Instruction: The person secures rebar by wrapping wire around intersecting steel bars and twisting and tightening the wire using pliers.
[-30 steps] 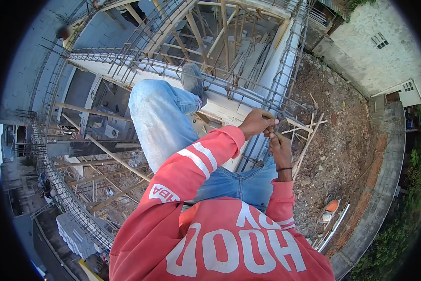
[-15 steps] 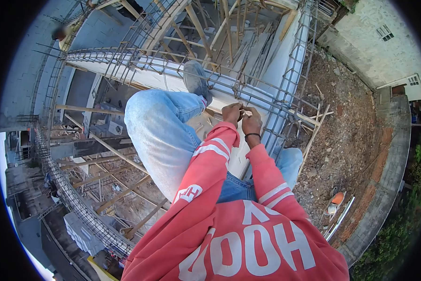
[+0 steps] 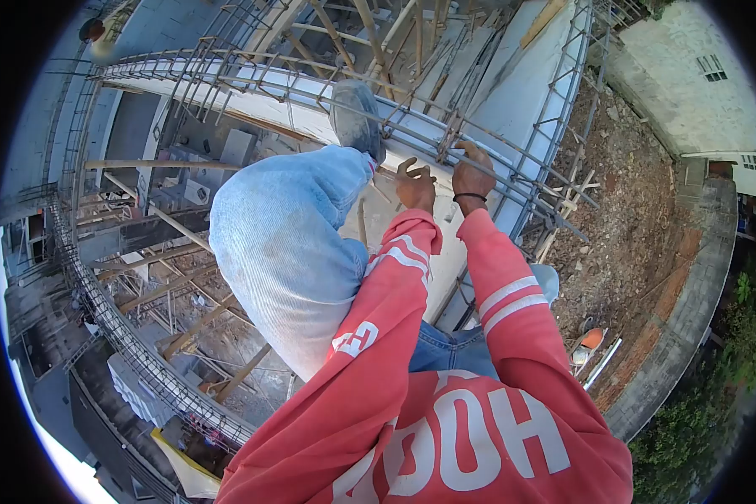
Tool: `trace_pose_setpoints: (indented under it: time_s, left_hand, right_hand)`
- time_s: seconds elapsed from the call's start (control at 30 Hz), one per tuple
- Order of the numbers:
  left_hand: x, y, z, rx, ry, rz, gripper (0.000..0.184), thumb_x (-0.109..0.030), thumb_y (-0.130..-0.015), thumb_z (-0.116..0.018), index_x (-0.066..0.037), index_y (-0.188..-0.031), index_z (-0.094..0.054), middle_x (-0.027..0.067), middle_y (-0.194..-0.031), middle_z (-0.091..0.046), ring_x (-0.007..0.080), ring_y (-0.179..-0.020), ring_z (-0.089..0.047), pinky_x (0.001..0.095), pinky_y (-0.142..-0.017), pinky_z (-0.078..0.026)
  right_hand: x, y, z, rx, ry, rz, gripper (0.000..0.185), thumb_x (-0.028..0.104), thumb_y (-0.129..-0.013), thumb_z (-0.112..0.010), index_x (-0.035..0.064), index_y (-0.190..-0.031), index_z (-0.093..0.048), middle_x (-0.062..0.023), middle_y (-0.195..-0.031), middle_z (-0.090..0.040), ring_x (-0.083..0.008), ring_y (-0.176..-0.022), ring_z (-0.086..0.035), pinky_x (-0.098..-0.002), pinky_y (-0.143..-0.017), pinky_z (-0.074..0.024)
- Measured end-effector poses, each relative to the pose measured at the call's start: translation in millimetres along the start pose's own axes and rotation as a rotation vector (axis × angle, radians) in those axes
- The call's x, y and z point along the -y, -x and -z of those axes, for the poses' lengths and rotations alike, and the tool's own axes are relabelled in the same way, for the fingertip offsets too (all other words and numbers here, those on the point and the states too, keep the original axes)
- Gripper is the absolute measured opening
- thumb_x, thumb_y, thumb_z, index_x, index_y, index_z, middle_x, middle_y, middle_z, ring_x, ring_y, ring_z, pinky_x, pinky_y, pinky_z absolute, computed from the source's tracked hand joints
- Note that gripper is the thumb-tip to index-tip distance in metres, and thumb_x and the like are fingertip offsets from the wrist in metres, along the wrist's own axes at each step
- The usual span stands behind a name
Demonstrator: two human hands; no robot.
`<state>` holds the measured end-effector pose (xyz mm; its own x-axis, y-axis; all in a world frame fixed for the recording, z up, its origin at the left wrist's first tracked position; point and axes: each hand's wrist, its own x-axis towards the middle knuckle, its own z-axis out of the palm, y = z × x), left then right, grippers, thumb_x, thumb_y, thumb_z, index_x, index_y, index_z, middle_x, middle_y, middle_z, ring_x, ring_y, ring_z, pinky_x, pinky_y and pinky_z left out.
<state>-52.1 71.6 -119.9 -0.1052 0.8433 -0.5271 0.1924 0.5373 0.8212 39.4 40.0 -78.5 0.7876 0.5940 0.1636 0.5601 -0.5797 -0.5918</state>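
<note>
My left hand (image 3: 416,186) is raised over the pale beam side, its fingers apart and bent, nothing visible in them. Beside it, my right hand (image 3: 474,178), with a dark band at the wrist, is closed at the rebar cage (image 3: 450,139); whatever its fingers hold is hidden. The cage of long steel bars and stirrups lies along the top of the white formwork beam (image 3: 319,126). My grey boot (image 3: 354,113) rests on the bars just left of my hands. Both my arms are in red sleeves with white stripes.
Below on the left are wooden props (image 3: 163,214) and a lower rebar cage (image 3: 109,315). Rubble ground (image 3: 621,210) drops away on the right, bounded by a curved block wall (image 3: 710,277). Another person (image 3: 92,32) is at the far upper left.
My hands, which were together at the fingertips, have separated. The right has gone up and right to the bars; the left has drawn slightly away with its fingers opened.
</note>
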Motion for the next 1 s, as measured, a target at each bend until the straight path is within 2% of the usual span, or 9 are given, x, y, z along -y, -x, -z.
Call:
trace_pose_setpoints:
  time_s: [0.17, 0.3, 0.37, 0.6, 0.7, 0.8, 0.9, 0.97, 1.0]
  left_hand:
    - [-8.1, 1.3, -1.3, 0.015, 0.168, -0.006, 0.038, 0.001, -0.084, -0.066, -0.006, -0.12, -0.056, 0.011, -0.092, -0.07, 0.0216, -0.068, -0.071, 0.0304, -0.053, -0.055]
    - [-13.4, 5.8, -1.0, 0.018, 0.219, 0.054, 0.042, 0.007, -0.08, -0.067, -0.007, -0.118, -0.056, 0.0127, -0.1, -0.068, 0.0204, -0.07, -0.07, 0.0296, -0.054, -0.057]
    - [-15.1, 7.2, -0.1, 0.043, 0.182, 0.039, 0.042, 0.006, -0.083, -0.066, -0.004, -0.123, -0.055, 0.016, -0.108, -0.066, 0.023, -0.078, -0.071, 0.0303, -0.061, -0.059]
    - [-9.5, 1.2, -2.8, 0.055, 0.146, -0.028, 0.043, 0.006, -0.079, -0.069, -0.002, -0.119, -0.057, 0.0161, -0.11, -0.066, 0.0229, -0.079, -0.07, 0.0296, -0.061, -0.059]
    - [-9.9, 0.7, -4.5, 0.027, 0.107, -0.053, 0.043, 0.006, -0.078, -0.07, -0.003, -0.118, -0.058, 0.0156, -0.111, -0.066, 0.022, -0.081, -0.069, 0.0293, -0.062, -0.059]
    - [-17.9, 7.7, -0.2, 0.025, 0.138, -0.015, 0.045, 0.006, -0.076, -0.072, -0.003, -0.118, -0.058, 0.0152, -0.11, -0.066, 0.0212, -0.082, -0.068, 0.0291, -0.062, -0.059]
    - [-22.2, 9.0, 0.9, 0.021, 0.155, 0.013, 0.045, 0.005, -0.076, -0.073, -0.003, -0.118, -0.059, 0.0152, -0.109, -0.067, 0.0213, -0.082, -0.068, 0.0296, -0.062, -0.059]
    - [-20.2, 9.8, 2.0, 0.028, 0.122, 0.003, 0.045, 0.004, -0.075, -0.073, -0.003, -0.118, -0.059, 0.0156, -0.106, -0.067, 0.0217, -0.08, -0.068, 0.0301, -0.062, -0.059]
    - [-15.2, 8.6, 1.4, 0.024, 0.126, 0.012, 0.045, 0.004, -0.075, -0.073, -0.003, -0.118, -0.059, 0.0156, -0.106, -0.067, 0.0217, -0.08, -0.068, 0.0301, -0.062, -0.059]
  right_hand:
    - [-7.4, -18.2, -12.8, 0.081, 0.107, -0.003, 0.024, 0.009, -0.082, -0.055, 0.0217, -0.094, -0.072, -0.0114, -0.087, -0.067, -0.0326, -0.088, -0.066, -0.045, -0.073, -0.053]
    - [-10.8, -29.9, -17.0, 0.224, 0.183, 0.053, 0.026, 0.012, -0.084, -0.054, 0.0242, -0.096, -0.073, -0.011, -0.09, -0.068, -0.0322, -0.089, -0.066, -0.0451, -0.074, -0.0532]
    - [-17.3, -36.1, -26.2, 0.275, 0.197, 0.122, 0.027, 0.012, -0.084, -0.053, 0.0236, -0.098, -0.074, -0.0113, -0.093, -0.07, -0.0319, -0.091, -0.066, -0.0449, -0.076, -0.0531]
    - [-10.0, -53.3, -9.6, 0.416, 0.267, 0.239, 0.027, 0.013, -0.082, -0.055, 0.0224, -0.098, -0.074, -0.0113, -0.096, -0.07, -0.0316, -0.094, -0.066, -0.0445, -0.079, -0.0528]
    - [-8.8, -51.4, -12.5, 0.399, 0.161, 0.179, 0.026, 0.014, -0.082, -0.054, 0.0224, -0.097, -0.074, -0.0117, -0.098, -0.07, -0.0322, -0.094, -0.066, -0.0449, -0.079, -0.0527]
    - [-3.6, -48.5, -12.2, 0.42, 0.303, 0.169, 0.024, 0.017, -0.083, -0.055, 0.023, -0.096, -0.074, -0.0123, -0.099, -0.069, -0.0327, -0.095, -0.066, -0.0459, -0.079, -0.0528]
    - [0.0, -44.8, -15.7, 0.357, 0.409, 0.043, 0.022, 0.019, -0.082, -0.057, 0.0238, -0.096, -0.074, -0.0115, -0.096, -0.07, -0.033, -0.092, -0.067, -0.0462, -0.077, -0.0535]
    - [6.2, -35.2, 0.2, 0.313, 0.277, -0.196, 0.021, 0.02, -0.081, -0.059, 0.0222, -0.095, -0.074, -0.011, -0.093, -0.071, -0.0329, -0.088, -0.068, -0.0455, -0.076, -0.0539]
    - [-1.1, -27.4, 2.9, 0.32, 0.284, -0.192, 0.021, 0.02, -0.081, -0.059, 0.0222, -0.095, -0.074, -0.011, -0.093, -0.071, -0.0329, -0.088, -0.068, -0.0455, -0.076, -0.0539]
